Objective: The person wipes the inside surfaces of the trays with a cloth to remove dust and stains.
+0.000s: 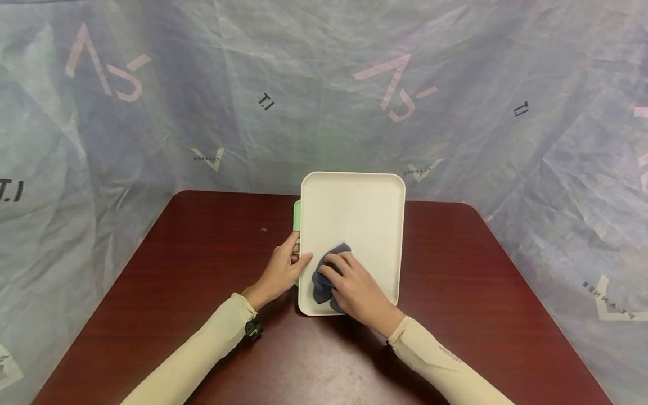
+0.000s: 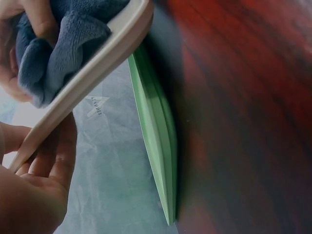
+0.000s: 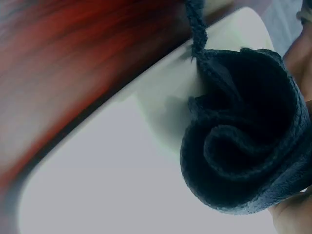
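Observation:
A white rectangular tray [image 1: 356, 216] with a raised rim is tilted up over the table, its inner face toward me. My left hand [image 1: 279, 273] grips its left edge, thumb on the front and fingers behind, as the left wrist view also shows. In my right hand [image 1: 361, 289] is a bunched blue-grey cloth [image 1: 322, 289], held against the lower left part of the tray's face. Up close in the right wrist view, the cloth [image 3: 243, 146] is folded into loose rolls.
Behind the tray lies a green tray-like piece [image 2: 156, 131] on the dark red wooden table [image 1: 212, 242]; only its left edge [image 1: 296, 216] shows in the head view. A grey printed sheet [image 1: 314, 84] hangs around the table's back and sides.

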Motion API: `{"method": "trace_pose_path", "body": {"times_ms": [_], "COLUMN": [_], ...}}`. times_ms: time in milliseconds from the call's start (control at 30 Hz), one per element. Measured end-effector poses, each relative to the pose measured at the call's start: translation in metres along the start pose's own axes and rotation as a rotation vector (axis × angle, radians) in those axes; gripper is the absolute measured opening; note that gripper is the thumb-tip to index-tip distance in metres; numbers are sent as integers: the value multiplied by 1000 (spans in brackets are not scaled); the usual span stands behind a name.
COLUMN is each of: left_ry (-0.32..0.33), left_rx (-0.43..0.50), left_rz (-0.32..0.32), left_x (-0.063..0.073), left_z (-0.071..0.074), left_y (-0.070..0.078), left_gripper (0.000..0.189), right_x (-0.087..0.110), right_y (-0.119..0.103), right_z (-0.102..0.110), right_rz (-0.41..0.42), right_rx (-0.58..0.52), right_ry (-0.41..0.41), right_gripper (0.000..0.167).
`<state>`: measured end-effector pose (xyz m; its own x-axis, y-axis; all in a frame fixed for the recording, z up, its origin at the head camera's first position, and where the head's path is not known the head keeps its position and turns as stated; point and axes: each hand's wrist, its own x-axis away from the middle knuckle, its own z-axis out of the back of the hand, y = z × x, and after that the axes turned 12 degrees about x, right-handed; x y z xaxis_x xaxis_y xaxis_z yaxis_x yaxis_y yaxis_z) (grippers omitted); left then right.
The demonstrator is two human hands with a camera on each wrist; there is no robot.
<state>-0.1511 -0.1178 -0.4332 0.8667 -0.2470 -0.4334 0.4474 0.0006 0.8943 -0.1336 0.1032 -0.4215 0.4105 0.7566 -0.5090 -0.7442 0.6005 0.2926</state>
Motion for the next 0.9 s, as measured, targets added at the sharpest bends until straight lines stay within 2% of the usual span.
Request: {"method": "trace_pose_path", "body": {"times_ms": [233, 467, 533, 767, 900], "left_ry": [-5, -7, -8, 19, 19], "left_rx": [-48, -67, -73, -94, -89], "left_rz": [-27, -43, -42, -35, -31], "left_x": [-1, 2, 3, 1, 0], "left_z": [-1, -3, -3, 1, 2], "left_y": [2, 31, 34, 2, -1], "left_gripper": [35, 35, 36, 40, 37], "right_x": [-15, -19, -19, -19, -19], "right_y": [-12, -19, -21, -24, -24], "right_z": [-6, -10, -11, -12, -12], "right_rz": [46, 71, 82, 90, 86], "right_rx": [-6, -14, -19, -20, -17], "right_ry": [20, 37, 39, 43, 45], "right_gripper": [51, 50, 51, 52, 50]}}
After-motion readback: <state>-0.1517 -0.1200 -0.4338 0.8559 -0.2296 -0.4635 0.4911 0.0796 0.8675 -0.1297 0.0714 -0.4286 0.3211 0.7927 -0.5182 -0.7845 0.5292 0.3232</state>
